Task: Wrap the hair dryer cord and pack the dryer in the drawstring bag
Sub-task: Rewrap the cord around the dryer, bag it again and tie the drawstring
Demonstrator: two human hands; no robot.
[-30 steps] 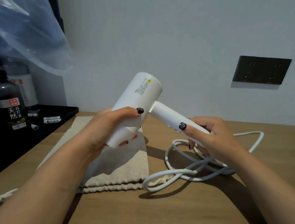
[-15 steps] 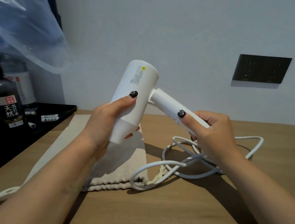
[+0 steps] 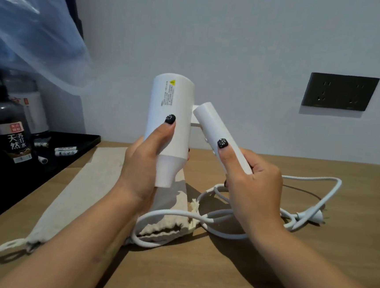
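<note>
Head view: left hand (image 3: 143, 162) gripping rigid, smooth dryer (image 3: 168, 121) barrel; right hand (image 3: 249, 185) wrapping handle; limp cord (image 3: 304, 213) toward 4 o'clock, best gathered near plug.

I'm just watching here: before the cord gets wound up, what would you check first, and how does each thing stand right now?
1. Dryer barrel held firmly by the left hand: ok.
2. Handle gripped by the right hand: ok.
3. Plug out of the wall socket, lying on the table: ok.
4. Cord free of knots: cannot tell, loops overlap near the plug.
5. Cord clear of the drawstring bag: not ok, a loop lies across its gathered mouth.
6. Bag mouth open for packing: not ok, it lies flat and bunched.
</note>
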